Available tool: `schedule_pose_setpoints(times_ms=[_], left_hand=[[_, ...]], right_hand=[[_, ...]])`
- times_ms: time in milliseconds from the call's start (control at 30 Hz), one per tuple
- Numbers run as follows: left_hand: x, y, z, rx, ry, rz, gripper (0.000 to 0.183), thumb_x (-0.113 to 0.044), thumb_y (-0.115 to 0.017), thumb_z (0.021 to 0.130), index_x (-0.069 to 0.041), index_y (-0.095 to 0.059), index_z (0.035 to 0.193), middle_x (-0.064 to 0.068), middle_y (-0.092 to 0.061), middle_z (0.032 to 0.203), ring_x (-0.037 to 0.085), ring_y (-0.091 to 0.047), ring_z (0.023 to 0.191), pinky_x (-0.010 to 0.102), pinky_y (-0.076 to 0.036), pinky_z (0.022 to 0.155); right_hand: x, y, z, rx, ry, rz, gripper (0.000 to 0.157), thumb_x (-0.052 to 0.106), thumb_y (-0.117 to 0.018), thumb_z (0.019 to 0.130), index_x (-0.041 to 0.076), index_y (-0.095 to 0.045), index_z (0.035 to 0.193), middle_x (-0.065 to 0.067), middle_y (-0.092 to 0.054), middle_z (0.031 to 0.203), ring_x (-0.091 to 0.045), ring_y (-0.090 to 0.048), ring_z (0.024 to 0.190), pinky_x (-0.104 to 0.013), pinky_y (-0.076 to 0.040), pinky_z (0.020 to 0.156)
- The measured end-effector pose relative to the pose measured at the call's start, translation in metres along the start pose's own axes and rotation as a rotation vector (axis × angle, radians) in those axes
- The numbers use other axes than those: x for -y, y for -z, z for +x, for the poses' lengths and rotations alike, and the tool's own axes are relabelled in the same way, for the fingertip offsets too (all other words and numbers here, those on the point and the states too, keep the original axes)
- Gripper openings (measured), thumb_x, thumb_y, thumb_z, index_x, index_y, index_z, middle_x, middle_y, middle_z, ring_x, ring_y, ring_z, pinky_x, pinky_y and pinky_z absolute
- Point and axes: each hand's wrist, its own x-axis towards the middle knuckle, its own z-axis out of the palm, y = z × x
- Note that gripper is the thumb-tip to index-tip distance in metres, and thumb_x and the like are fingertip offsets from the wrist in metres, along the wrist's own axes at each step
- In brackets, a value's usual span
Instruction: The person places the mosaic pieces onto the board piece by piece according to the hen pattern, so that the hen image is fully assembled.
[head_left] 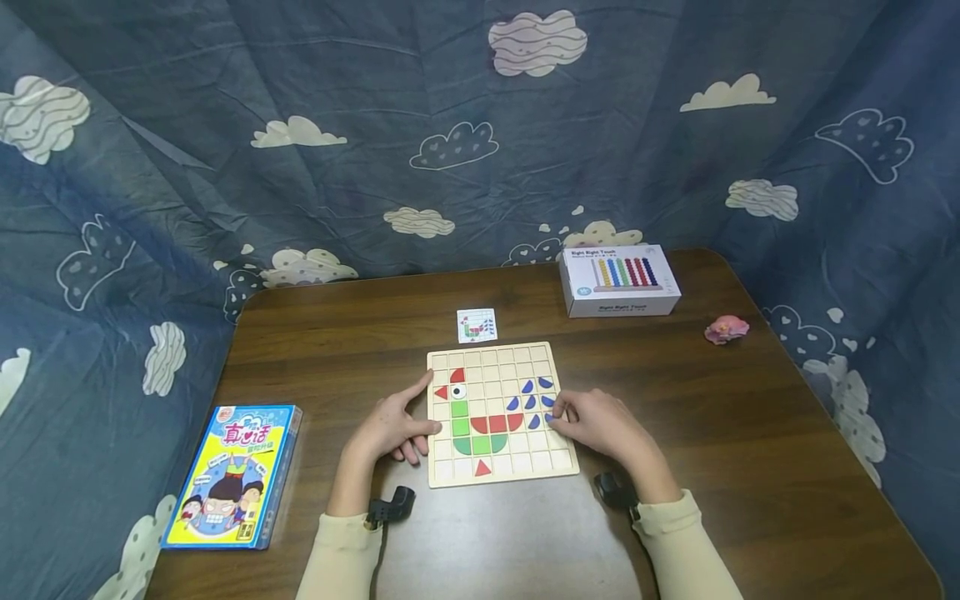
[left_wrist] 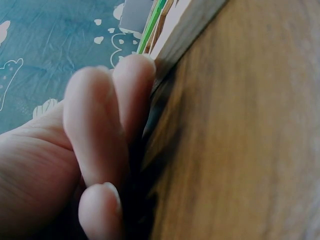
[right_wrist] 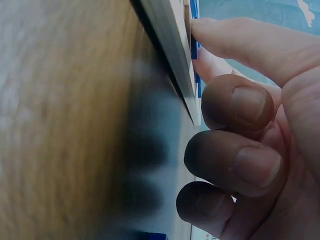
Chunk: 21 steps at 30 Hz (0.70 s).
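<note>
A square wooden grid board (head_left: 528, 467) lies on the table, bearing flat coloured pieces in a bird-like figure. Green squares (head_left: 460, 427) form the neck, red pieces (head_left: 497, 424) the middle, and several blue half-moon pieces (head_left: 528, 387) spread on the right. My left hand (head_left: 390, 427) steadies the board's left edge, thumb and index finger spread along it, the other fingers beside it. At the right edge, my right hand (head_left: 600, 421) pinches a blue half-moon piece (head_left: 550, 417) between thumb and index finger, low on the board. Its other fingers are curled.
A small pattern card (head_left: 477, 326) with a similar bird lies behind the board. Back right stand a white box (head_left: 621, 281) and a pink object (head_left: 726, 329). A blue-and-yellow game box (head_left: 232, 477) lies at left. A cloud-print curtain (head_left: 360, 200) hangs around the table.
</note>
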Motion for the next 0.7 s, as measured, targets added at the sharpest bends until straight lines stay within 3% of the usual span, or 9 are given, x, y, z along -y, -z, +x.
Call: schedule_pose_setpoints(times_ms=[133,267,433,567,700], left_hand=[[-0.001,0.0,0.001,-0.002,0.005,0.005,0.095,-0.029,-0.085,0.092,-0.049,-0.029,0.166,0.013,-0.074,0.065,0.02,-0.068,0.047,0.025,-0.051,0.044],[-0.002,0.001,0.002,-0.009,0.01,0.008,0.095,-0.029,-0.085,0.091,-0.049,-0.029,0.165,0.013,-0.074,0.066,0.02,-0.068,0.047,0.025,-0.051,0.044],[-0.002,0.001,0.001,0.004,0.023,0.011,0.096,-0.029,-0.085,0.091,-0.049,-0.028,0.166,0.013,-0.074,0.066,0.019,-0.068,0.047,0.025,-0.05,0.044],[-0.002,0.001,0.001,0.009,0.021,0.007,0.097,-0.029,-0.085,0.091,-0.049,-0.027,0.166,0.013,-0.074,0.065,0.019,-0.068,0.047,0.026,-0.051,0.044],[-0.001,0.0,0.001,0.004,0.017,0.005,0.096,-0.03,-0.085,0.091,-0.05,-0.027,0.165,0.013,-0.074,0.065,0.019,-0.068,0.047,0.026,-0.051,0.044]], right_hand=[[-0.011,0.011,-0.006,-0.03,-0.004,0.072,0.016,0.03,-0.08,0.095,0.016,-0.072,0.096,0.002,-0.053,0.066,-0.014,-0.049,0.062,-0.027,-0.035,0.056],[-0.038,0.033,-0.022,-0.068,-0.023,0.187,0.016,0.027,-0.076,0.097,0.013,-0.071,0.103,0.002,-0.055,0.069,-0.014,-0.049,0.062,-0.027,-0.039,0.057],[-0.07,0.05,-0.049,0.025,-0.098,0.26,0.027,0.029,-0.079,0.096,0.009,-0.067,0.109,-0.001,-0.055,0.074,-0.015,-0.049,0.067,-0.028,-0.039,0.058],[-0.073,0.046,-0.057,0.096,-0.143,0.222,0.034,0.039,-0.085,0.09,0.012,-0.067,0.103,0.0,-0.055,0.078,-0.017,-0.05,0.072,-0.029,-0.038,0.061],[-0.065,0.038,-0.053,0.08,-0.144,0.135,0.035,0.041,-0.087,0.087,0.016,-0.068,0.101,0.0,-0.056,0.077,-0.018,-0.049,0.071,-0.031,-0.036,0.06]])
